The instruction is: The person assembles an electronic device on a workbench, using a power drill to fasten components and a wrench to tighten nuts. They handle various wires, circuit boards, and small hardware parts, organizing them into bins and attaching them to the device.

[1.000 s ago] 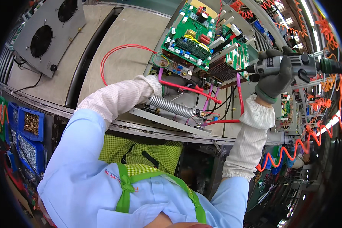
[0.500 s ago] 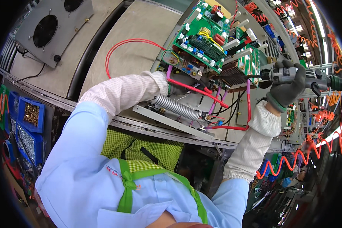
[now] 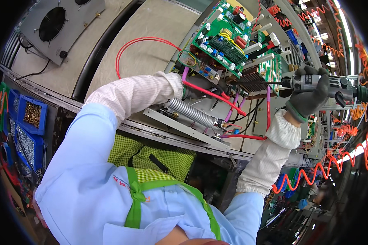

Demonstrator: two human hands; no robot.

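My right hand (image 3: pixel 310 96), in a dark glove, is wrapped round a grey power screwdriver (image 3: pixel 340 85). Its long thin bit points left, past the dark heatsink fins, into an open electrical unit. My gloved left hand (image 3: pixel 201 86) reaches into that unit under the green circuit board (image 3: pixel 223 43); cables and parts cover its fingers, so its grip is hidden. A thick red cable (image 3: pixel 204 92) with purple ends crosses in front of this hand. Nearer to me, a silver ribbed coil (image 3: pixel 191 113) lies along the unit's metal edge (image 3: pixel 180 127).
A grey panel with round fan openings (image 3: pixel 74 30) stands at the far left on the workbench (image 3: pixel 139 24). Blue bins of brass screws (image 3: pixel 32 112) and silver fasteners (image 3: pixel 28 143) hang at the left. A coiled red hose (image 3: pixel 315 173) stretches across the right side.
The view has shifted slightly. My right hand still grips the screwdriver with its bit inside the unit, and my left hand stays under the board.
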